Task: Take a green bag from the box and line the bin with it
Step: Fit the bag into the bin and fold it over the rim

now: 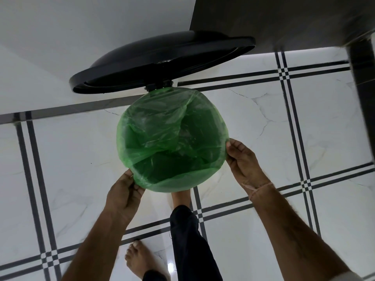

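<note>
A green plastic bag (172, 138) is stretched over the round rim of the bin, seen from above, and hangs crumpled inside it. The bin's black lid (160, 63) stands open behind it. My left hand (123, 194) grips the bag's folded edge at the near left of the rim. My right hand (243, 163) pinches the bag's edge at the right side of the rim. The box is not in view.
A white tiled floor (304, 128) with black stripes surrounds the bin. A white wall (60, 47) is behind it, and a dark surface (284, 21) with a dark leg stands at the upper right. One foot presses under the bin's front; my other bare foot (140, 258) stands nearer.
</note>
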{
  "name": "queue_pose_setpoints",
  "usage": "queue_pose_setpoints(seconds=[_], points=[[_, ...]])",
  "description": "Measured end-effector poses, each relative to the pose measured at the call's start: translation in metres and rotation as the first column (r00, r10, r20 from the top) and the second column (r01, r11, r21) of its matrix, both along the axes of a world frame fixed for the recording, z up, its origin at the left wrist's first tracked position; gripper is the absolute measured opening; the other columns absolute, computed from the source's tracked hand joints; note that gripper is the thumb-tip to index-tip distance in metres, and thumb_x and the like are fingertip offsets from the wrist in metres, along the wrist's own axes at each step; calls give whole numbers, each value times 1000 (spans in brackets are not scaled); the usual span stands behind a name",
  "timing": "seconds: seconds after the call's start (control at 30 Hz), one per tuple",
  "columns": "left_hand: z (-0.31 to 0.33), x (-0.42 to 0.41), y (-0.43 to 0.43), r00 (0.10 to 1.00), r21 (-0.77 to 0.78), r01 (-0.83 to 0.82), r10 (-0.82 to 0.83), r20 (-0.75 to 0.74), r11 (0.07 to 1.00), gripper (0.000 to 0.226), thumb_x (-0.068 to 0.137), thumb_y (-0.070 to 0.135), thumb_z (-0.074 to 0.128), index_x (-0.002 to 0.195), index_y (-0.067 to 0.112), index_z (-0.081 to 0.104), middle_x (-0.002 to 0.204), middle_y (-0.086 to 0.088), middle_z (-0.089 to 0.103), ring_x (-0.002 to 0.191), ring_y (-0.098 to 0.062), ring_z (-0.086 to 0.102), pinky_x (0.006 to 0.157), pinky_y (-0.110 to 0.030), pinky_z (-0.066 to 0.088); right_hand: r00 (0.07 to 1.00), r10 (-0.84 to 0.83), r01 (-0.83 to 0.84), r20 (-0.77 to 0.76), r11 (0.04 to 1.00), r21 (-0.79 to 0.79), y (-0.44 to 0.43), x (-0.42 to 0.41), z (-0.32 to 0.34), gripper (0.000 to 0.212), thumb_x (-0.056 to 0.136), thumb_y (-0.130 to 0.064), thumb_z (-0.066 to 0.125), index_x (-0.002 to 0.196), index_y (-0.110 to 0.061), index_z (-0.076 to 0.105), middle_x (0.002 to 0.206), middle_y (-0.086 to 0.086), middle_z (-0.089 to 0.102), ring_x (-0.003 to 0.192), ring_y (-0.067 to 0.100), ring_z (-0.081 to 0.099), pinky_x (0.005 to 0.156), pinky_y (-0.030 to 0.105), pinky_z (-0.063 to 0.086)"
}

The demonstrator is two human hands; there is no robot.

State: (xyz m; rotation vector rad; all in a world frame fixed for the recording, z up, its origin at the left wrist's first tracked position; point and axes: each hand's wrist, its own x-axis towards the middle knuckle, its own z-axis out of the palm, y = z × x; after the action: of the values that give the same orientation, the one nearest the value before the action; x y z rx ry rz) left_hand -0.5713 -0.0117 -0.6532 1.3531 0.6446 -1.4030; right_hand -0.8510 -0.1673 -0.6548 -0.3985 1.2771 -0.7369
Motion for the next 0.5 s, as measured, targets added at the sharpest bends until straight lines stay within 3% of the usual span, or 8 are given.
queue_pose_setpoints(seconds=[0.07, 0.1, 0.17, 0.23, 0.33, 0.4, 0.43, 0.5], points=[[1, 1, 6, 1000, -65, -5, 5, 6, 998, 30, 105, 2, 42, 121, -2, 67, 110, -10, 74, 91, -15, 68, 96, -34, 57, 996, 2, -4, -87, 1000, -26, -4, 0, -2, 57, 60, -25, 84, 110, -1, 69, 96, 9, 80, 89, 19, 76, 82, 29, 63], [3, 1, 10, 998, -80, 24, -20, 54, 996, 26, 105, 3, 45, 117, -1, 68, 107, -8, 76, 92, -15, 70, 94, -33, 58, 990, 12, -18, -141, 999, -45, -5, 0, -3, 55, 61, -26, 84, 109, -2, 70, 93, 7, 81, 87, 18, 77, 81, 28, 63], [6, 1, 16, 955, -63, 175, -154, 253, 983, 24, 103, -3, 47, 111, 1, 69, 96, -5, 80, 88, -16, 75, 84, -29, 62, 963, 38, -66, -265, 993, -97, -7, -2, -6, 36, 74, -18, 83, 105, -3, 72, 88, 6, 80, 83, 19, 75, 79, 29, 63], [4, 2, 18, 821, 39, 352, -328, 467, 935, 26, 98, -10, 52, 105, 5, 72, 87, -6, 80, 82, -20, 75, 80, -31, 63, 911, 76, -145, -405, 979, -141, -8, -3, -8, 13, 89, -1, 73, 101, 0, 73, 84, 11, 77, 81, 24, 70, 75, 30, 62], [-4, 4, 16, 568, 324, 466, -559, 604, 823, 30, 88, -10, 61, 83, 15, 76, 74, -9, 74, 68, -26, 65, 80, -45, 59, 756, 142, -314, -639, 935, -163, -13, -2, -5, 6, 86, 6, 73, 92, 4, 74, 81, 18, 69, 76, 23, 63, 66, 25, 61], [-4, 3, 13, 407, 462, 495, -666, 625, 736, 26, 88, -3, 62, 75, 16, 74, 72, -11, 72, 67, -26, 60, 77, -46, 55, 628, 171, -443, -759, 881, -168, -16, 0, -3, 3, 84, 5, 74, 84, 3, 73, 76, 20, 68, 70, 20, 60, 61, 17, 57], [-3, 2, 11, 357, 504, 492, -692, 627, 710, 22, 90, 4, 64, 75, 16, 73, 75, -11, 72, 72, -28, 60, 77, -45, 53, 546, 176, -507, -819, 848, -156, -17, 0, -3, 4, 84, 2, 75, 81, 1, 72, 74, 18, 69, 68, 18, 58, 59, 13, 51], [-2, 3, 9, 379, 534, 449, -694, 612, 717, 18, 93, 14, 67, 77, 19, 72, 85, -10, 72, 82, -29, 61, 80, -42, 50, 428, 184, -571, -885, 814, -107, -20, 2, -5, 11, 86, -4, 76, 76, -4, 71, 70, 12, 68, 64, 16, 56, 56, 14, 44]])
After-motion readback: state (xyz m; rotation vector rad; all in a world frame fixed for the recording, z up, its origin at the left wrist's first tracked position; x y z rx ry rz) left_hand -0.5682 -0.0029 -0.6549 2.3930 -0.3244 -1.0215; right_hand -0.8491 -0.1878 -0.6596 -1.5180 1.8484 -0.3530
